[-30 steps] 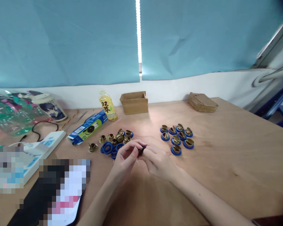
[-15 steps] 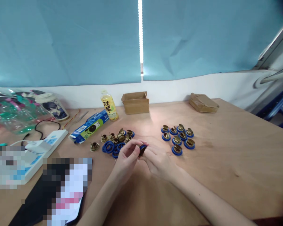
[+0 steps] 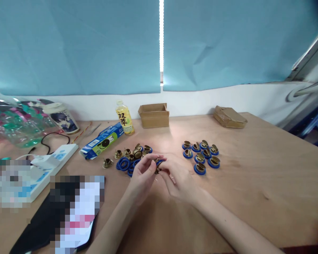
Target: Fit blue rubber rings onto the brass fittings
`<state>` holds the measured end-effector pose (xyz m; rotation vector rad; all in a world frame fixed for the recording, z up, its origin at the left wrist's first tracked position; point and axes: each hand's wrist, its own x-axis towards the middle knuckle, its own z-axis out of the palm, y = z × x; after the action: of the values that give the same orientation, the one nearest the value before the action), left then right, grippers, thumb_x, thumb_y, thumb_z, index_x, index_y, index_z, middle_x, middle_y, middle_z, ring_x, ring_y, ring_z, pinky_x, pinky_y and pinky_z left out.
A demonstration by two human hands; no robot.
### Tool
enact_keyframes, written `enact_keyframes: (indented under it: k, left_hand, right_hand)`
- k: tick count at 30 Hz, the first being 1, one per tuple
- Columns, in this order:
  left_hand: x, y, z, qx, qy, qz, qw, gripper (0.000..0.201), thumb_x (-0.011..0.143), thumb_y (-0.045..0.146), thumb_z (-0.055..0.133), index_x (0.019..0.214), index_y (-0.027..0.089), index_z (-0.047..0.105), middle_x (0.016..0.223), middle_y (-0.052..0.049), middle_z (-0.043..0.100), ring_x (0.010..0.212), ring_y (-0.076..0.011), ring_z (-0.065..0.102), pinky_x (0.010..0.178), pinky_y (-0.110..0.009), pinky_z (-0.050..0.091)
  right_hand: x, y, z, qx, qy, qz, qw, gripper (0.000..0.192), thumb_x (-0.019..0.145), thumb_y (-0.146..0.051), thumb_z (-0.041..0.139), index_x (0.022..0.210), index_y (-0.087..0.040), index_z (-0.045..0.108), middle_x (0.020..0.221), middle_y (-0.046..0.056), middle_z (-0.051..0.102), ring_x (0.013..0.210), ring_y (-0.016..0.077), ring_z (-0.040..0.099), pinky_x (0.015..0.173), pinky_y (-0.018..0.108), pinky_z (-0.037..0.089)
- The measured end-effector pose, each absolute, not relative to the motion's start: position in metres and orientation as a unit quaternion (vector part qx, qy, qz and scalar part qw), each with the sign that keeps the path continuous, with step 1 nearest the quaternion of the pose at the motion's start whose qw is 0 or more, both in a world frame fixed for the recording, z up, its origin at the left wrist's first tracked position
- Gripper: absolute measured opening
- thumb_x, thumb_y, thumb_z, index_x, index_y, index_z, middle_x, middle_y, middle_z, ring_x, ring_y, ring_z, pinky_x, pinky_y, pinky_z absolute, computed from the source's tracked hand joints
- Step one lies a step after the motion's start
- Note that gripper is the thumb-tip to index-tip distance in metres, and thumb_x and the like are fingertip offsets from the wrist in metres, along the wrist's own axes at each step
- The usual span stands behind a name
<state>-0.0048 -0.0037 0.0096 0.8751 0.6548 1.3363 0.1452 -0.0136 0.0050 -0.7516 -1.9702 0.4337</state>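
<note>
Between my two hands is a brass-coloured metal plug with a blue ring (image 3: 158,165), partly covered by my fingers. My left hand (image 3: 145,173) is closed on its left side, thumb and fingertips pinching it. From the right, the fingers of my right hand (image 3: 176,178) also close on the piece. Just behind my left hand lie loose blue rings (image 3: 124,163) and several brass plugs without rings (image 3: 107,162), some hidden by the fingers. To the right stands a group of brass plugs seated in blue rings (image 3: 200,168).
An open cardboard box (image 3: 155,120), a yellow drink bottle (image 3: 125,118) and a blue carton (image 3: 102,141) stand behind. A flattened cardboard packet (image 3: 230,117) lies at the back right. Left are a power strip (image 3: 55,164), a patterned cup (image 3: 62,118), clear bottles (image 3: 18,123) and a phone (image 3: 79,218).
My right fingers have shifted on the piece, and the plug appears turned, showing more of its brass. The whole view has moved slightly. The groups on the table look the same.
</note>
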Motion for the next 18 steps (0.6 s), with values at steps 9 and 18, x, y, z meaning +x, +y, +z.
enact_keyframes:
  k: [9, 18]
  left_hand:
    - [-0.0066, -0.0080, 0.0060, 0.390, 0.257, 0.539, 0.701, 0.013, 0.082, 0.031, 0.076, 0.090, 0.022, 0.072, 0.102, -0.003, 0.072, 0.093, -0.0167, 0.066, 0.083, -0.027, 0.051]
    - [-0.0065, -0.0053, 0.0100, 0.457, 0.313, 0.553, 0.623, 0.013, 0.079, 0.030, 0.078, 0.082, 0.021, 0.069, 0.101, -0.004, 0.072, 0.087, -0.0185, 0.067, 0.079, -0.030, 0.052]
  right_hand:
    - [0.1513, -0.0068, -0.0040, -0.421, -0.707, 0.241, 0.515, 0.020, 0.090, -0.031, 0.066, 0.083, -0.024, 0.048, 0.062, -0.006, 0.041, 0.056, 0.0136, 0.043, 0.056, 0.028, 0.035]
    - [0.1452, -0.0061, 0.0041, -0.442, -0.638, 0.372, 0.510, 0.021, 0.084, -0.026, 0.067, 0.080, -0.024, 0.046, 0.060, -0.008, 0.038, 0.054, 0.0111, 0.038, 0.052, 0.025, 0.030]
